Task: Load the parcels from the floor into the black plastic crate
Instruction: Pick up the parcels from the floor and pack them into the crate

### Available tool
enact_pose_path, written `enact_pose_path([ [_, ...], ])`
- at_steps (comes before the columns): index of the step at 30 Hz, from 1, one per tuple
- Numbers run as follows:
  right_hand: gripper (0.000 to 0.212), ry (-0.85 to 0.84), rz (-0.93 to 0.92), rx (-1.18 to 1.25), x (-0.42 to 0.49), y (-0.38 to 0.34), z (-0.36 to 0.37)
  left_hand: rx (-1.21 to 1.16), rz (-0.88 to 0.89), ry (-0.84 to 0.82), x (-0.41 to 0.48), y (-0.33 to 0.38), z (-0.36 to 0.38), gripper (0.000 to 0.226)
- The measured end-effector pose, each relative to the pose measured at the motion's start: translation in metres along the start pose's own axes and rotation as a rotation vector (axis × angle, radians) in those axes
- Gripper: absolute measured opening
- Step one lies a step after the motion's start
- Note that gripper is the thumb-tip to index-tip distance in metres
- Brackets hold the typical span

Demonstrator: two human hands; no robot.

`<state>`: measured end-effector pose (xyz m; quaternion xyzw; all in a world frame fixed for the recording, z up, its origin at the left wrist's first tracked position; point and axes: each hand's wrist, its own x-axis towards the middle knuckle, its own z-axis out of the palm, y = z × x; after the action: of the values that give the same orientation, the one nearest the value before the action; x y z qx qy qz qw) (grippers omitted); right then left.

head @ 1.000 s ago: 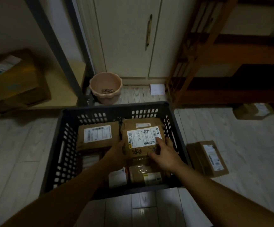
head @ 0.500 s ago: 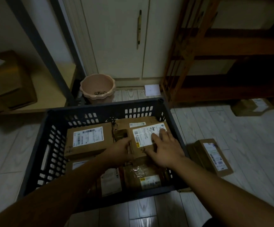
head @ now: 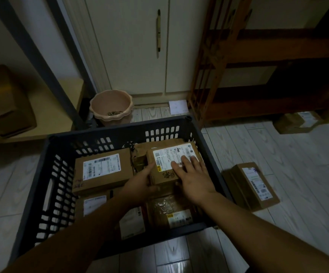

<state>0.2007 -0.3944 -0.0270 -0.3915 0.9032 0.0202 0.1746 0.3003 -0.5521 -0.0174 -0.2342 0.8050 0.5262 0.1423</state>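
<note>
A black plastic crate (head: pixel 61 174) stands on the floor in front of me and holds several brown parcels with white labels. A small parcel (head: pixel 167 160) lies on top at the crate's back right. My left hand (head: pixel 140 184) holds its left near corner, thumb along the left side. My right hand (head: pixel 193 174) lies flat on its top with straight fingers over the label. A larger parcel (head: pixel 102 170) sits at the back left of the crate. Another parcel (head: pixel 252 184) lies on the floor just right of the crate.
A pink tub (head: pixel 111 107) stands behind the crate by the white cabinet doors (head: pixel 146 46). A wooden rack (head: pixel 258 56) rises at the right, with a cardboard box (head: pixel 297 123) on the floor beneath it. A big cardboard box (head: pixel 4 103) sits on a low shelf at left.
The small parcel has shifted toward the crate's back right corner. My right hand slid up from its near edge onto its top and flattened. The camera moved a little.
</note>
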Motion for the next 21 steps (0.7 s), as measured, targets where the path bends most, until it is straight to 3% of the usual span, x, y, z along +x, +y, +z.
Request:
enact_pose_path([
  [3, 0.076, -0.014, 0.020, -0.034, 0.003, 0.006, -0.001, 0.055, -0.003, -0.008, 0.006, 0.003, 0.003, 0.082],
  [6, 0.066, -0.020, 0.020, -0.004, 0.005, 0.010, -0.002, 0.097, 0.011, -0.002, 0.010, 0.004, 0.001, 0.080],
  [10, 0.062, -0.040, -0.003, -0.005, 0.020, 0.012, -0.009, 0.438, 0.047, 0.074, 0.020, 0.005, -0.010, 0.077],
  [14, 0.062, -0.015, -0.020, -0.023, 0.018, 0.015, 0.005, 0.721, 0.060, 0.039, 0.022, 0.002, -0.008, 0.081],
  [21, 0.085, -0.146, 0.003, 0.008, 0.013, 0.011, -0.017, 0.758, 0.021, -0.044, 0.016, 0.019, -0.022, 0.090],
])
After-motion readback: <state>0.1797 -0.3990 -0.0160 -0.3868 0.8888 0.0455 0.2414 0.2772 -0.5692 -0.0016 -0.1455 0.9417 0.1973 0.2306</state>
